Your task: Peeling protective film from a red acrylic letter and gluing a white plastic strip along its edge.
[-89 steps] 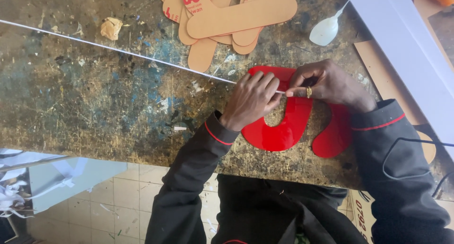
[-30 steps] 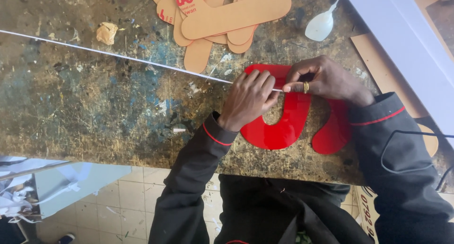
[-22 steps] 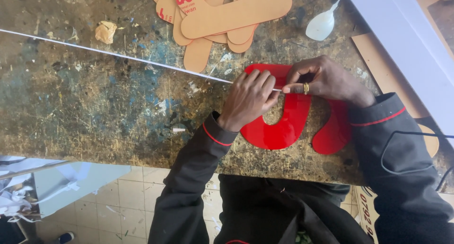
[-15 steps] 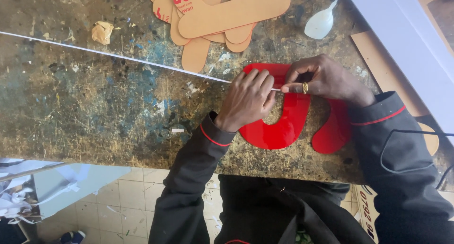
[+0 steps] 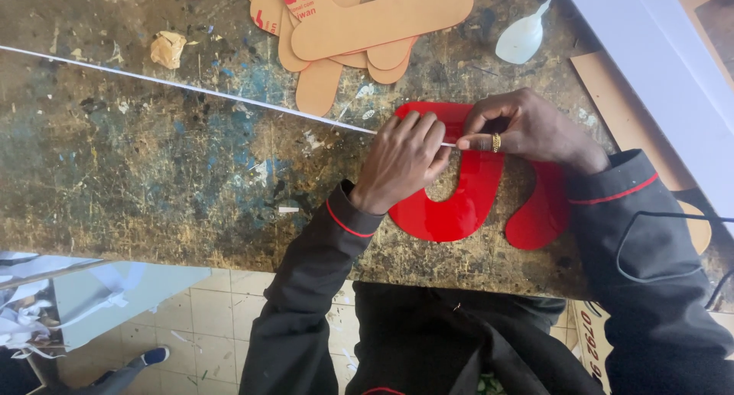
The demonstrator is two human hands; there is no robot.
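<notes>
Little was moved since earlier. The thin white strip (image 5: 229, 95) was pinched by both hands (image 5: 401, 159) (image 5: 527, 127) over the red curved piece (image 5: 474, 204); it should be pressed evenly.

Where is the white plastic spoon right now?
In the head view, the white plastic spoon lies at the upper right of the workbench, right of the cardboard strips, above the right hand.

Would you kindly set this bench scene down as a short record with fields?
Left hand: left hand lies on the red curved sheet piece, fingers at the thin white strip
Right hand: right hand, with a gold ring, pinches the strip's end
Surface: worn, paint-stained workbench
Nearby: brown cardboard cutouts; white plastic spoon; crumpled paper scrap
</notes>
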